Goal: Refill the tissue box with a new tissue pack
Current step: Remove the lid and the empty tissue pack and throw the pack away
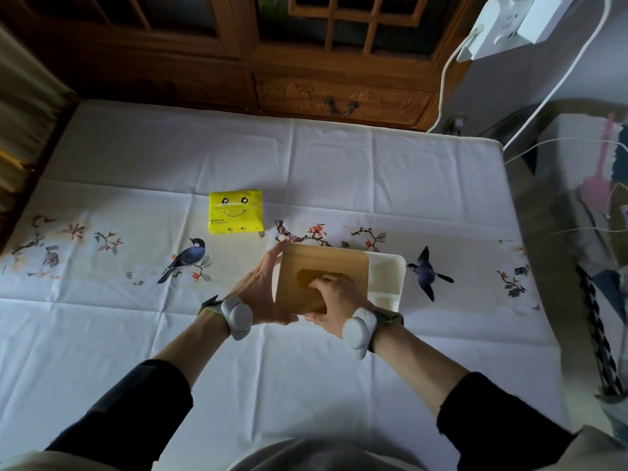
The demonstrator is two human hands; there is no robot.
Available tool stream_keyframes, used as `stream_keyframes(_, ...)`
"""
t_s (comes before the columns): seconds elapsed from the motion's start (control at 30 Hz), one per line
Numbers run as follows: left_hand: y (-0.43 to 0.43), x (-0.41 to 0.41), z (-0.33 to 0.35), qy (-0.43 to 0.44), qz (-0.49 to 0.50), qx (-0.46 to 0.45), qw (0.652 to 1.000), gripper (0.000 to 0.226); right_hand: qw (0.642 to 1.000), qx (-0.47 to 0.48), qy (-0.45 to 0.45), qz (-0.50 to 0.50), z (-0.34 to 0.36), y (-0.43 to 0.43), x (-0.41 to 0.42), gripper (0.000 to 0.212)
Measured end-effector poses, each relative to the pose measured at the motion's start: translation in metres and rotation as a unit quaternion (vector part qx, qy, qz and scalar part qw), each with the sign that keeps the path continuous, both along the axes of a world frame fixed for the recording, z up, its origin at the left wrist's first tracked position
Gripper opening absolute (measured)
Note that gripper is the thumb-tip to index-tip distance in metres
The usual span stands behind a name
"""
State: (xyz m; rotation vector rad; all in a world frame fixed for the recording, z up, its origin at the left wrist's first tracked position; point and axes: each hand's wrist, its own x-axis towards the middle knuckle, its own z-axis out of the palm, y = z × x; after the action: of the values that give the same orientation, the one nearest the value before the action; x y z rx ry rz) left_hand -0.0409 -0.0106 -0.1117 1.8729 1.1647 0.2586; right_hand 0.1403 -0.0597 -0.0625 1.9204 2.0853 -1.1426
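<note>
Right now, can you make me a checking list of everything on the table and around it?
Surface: white tablecloth with printed birds and flowers, creased.
Job's things: tissue box with wooden lid; yellow tissue pack lying apart, behind it.
Clutter: nothing seen.
Hands: left hand flat against the box's left side; right hand on the lid, fingertips at its slot.
Cables: white cords from a power strip, right.
Surroundings: wooden cabinet behind.
</note>
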Motion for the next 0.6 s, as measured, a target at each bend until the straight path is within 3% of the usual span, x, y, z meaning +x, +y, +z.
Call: stream_keyframes(0.6, -0.012, 0.002, 0.001, -0.020, 0.024, 0.005, 1.000, 0.132, 0.999, 0.020, -0.032, 0.033, -0.010, -0.006, -0.002, 0.051)
